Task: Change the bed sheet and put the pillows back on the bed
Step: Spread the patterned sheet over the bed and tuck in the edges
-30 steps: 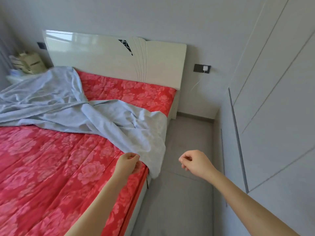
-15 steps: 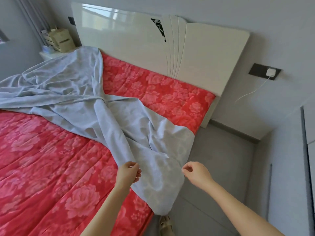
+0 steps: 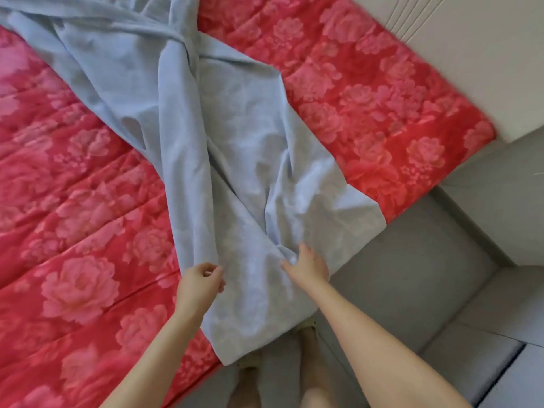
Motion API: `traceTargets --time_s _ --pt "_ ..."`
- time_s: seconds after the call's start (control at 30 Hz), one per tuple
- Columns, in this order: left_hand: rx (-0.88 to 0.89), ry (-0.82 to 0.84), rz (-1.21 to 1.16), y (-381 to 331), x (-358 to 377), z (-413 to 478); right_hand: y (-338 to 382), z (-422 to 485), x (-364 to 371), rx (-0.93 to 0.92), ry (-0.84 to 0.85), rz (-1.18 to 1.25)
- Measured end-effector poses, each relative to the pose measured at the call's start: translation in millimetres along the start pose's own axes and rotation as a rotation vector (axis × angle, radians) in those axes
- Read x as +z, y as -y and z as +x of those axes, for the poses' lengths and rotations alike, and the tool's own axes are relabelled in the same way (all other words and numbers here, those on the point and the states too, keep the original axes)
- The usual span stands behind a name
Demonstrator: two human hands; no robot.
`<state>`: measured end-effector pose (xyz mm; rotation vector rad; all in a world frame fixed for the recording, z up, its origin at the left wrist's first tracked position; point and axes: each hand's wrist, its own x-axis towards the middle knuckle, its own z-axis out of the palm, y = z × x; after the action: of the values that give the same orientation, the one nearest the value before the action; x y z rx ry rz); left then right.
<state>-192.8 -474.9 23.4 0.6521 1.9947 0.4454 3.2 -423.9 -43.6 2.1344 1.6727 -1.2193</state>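
At the bedside, the left hand (image 3: 200, 285) pinches the sheet (image 3: 235, 142), the right hand (image 3: 306, 265) grips a fold; both should draw apart evenly to flatten it.

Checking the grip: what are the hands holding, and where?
The blue sheet: left hand pinches its edge, right hand grips a bunched fold nearby.

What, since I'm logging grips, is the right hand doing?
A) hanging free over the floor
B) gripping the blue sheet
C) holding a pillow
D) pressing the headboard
B: the right hand curls its fingers into a bunched fold of the blue sheet.
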Motion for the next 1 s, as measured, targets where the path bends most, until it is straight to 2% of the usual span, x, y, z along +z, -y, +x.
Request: traceTargets --time_s 0.07,0.1,0.2,0.27,0.37,0.43,0.53,0.57,0.63,0.7,0.73,0.77,0.83,0.9,1.0 --pt "-0.049 -0.013 -0.036 4.8 11.9 3.6 -2.7 2.0 9.5 -0.064 0.035 -0.028" --pt "-0.071 0.000 -0.075 5.0 17.7 1.5 -3.4 -5.0 15.0 -0.173 -0.019 -0.042" --pt "-0.168 0.123 -0.255 -4.6 33.9 -10.8 2.5 -60.0 16.8 -0.678 -0.341 0.017" --pt "-0.158 0.168 -0.287 -13.7 37.2 -18.9 5.7 -83.8 13.8 -0.928 -0.290 0.107" --pt "-0.052 0.093 -0.347 -11.4 21.4 -31.6 11.3 -95.9 -1.0 -1.047 -0.099 0.146" --pt "-0.019 0.013 -0.432 -1.2 0.7 -41.2 13.2 -107.2 -10.2 -1.032 0.072 0.194" --pt "-0.127 -0.070 -0.562 30.3 -33.1 -48.6 15.1 -124.7 -14.3 -0.808 0.474 0.316" --pt "-0.193 -0.101 -0.565 48.9 -45.7 -45.3 18.6 -125.1 -12.4 -0.718 0.486 0.341" --pt "-0.306 -0.201 -0.407 84.3 -63.4 -32.1 25.5 -106.7 -1.8 -0.565 0.231 0.333" --pt "-0.365 -0.350 -0.042 118.4 -77.0 -21.6 35.2 -80.4 20.2 -0.455 0.013 0.208" --pt "-0.364 -0.443 0.124 125.6 -79.8 -21.2 40.9 -66.5 32.6 -0.397 0.007 0.142" --pt "-0.321 -0.538 0.218 131.2 -79.9 -20.7 46.4 -53.0 45.5 -0.347 0.058 0.116" --pt "-0.166 -0.589 0.206 132.2 -71.8 -19.8 56.3 -35.7 67.4 -0.301 0.219 0.230" --pt "-0.063 -0.513 0.107 129.6 -53.3 -16.9 65.0 -33.8 86.6 -0.344 0.326 0.302" --pt "-0.087 -0.369 -0.033 135.3 -24.4 -4.4 74.6 -34.0 117.2 -0.342 0.466 0.270"
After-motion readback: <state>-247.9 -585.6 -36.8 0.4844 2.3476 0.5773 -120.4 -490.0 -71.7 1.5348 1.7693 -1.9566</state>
